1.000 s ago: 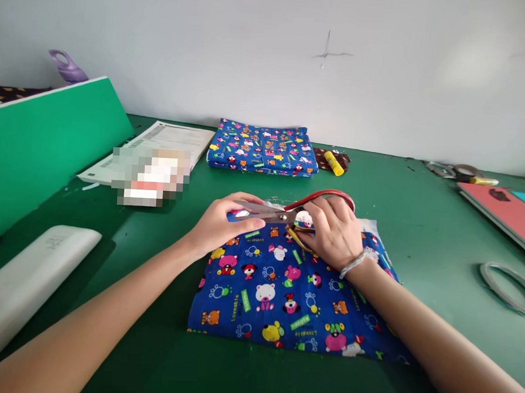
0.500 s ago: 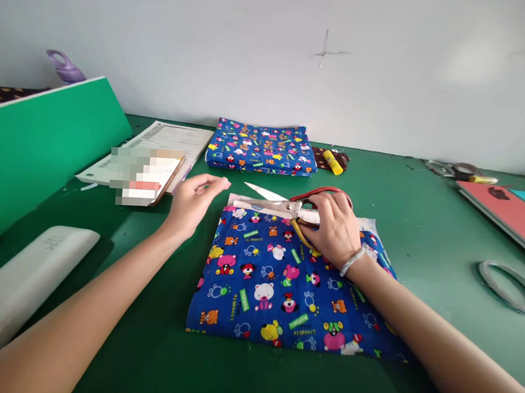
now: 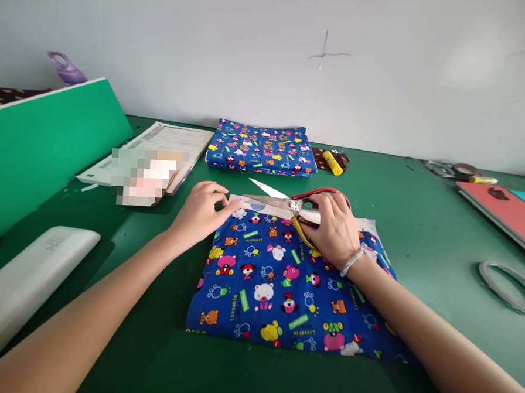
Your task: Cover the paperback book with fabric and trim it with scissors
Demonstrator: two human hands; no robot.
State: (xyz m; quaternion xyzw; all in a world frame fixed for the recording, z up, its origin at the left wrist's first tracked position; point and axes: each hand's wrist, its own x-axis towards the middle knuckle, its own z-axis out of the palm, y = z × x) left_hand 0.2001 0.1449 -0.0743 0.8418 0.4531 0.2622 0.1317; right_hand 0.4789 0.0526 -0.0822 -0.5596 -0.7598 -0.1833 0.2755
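A piece of blue fabric [image 3: 244,289] printed with cartoon animals lies flat on the green table, its far edge showing a pale strip. My right hand [image 3: 333,226] is closed round the handles of a pair of scissors [image 3: 294,205], one handle red and one yellow. The scissor blades stand apart along the fabric's far edge, pointing left. At the far left corner of the fabric is my left hand [image 3: 207,208], thumb touching the corner and apart from the bent index finger. A folded stack of the same fabric [image 3: 260,148] rests behind.
A glue stick [image 3: 333,163] lies on dark cloth beside the stack. To the left are papers [image 3: 182,135], a white case [image 3: 33,284] and a green board [image 3: 58,145]. On the right are a ring of cord [image 3: 506,285] and a red folder [image 3: 503,212]. A wall closes the back.
My left hand has moved down and right onto the fabric's corner, its thumb parting from the fingers. The scissors have shifted slightly; my right hand stays in nearly the same place.
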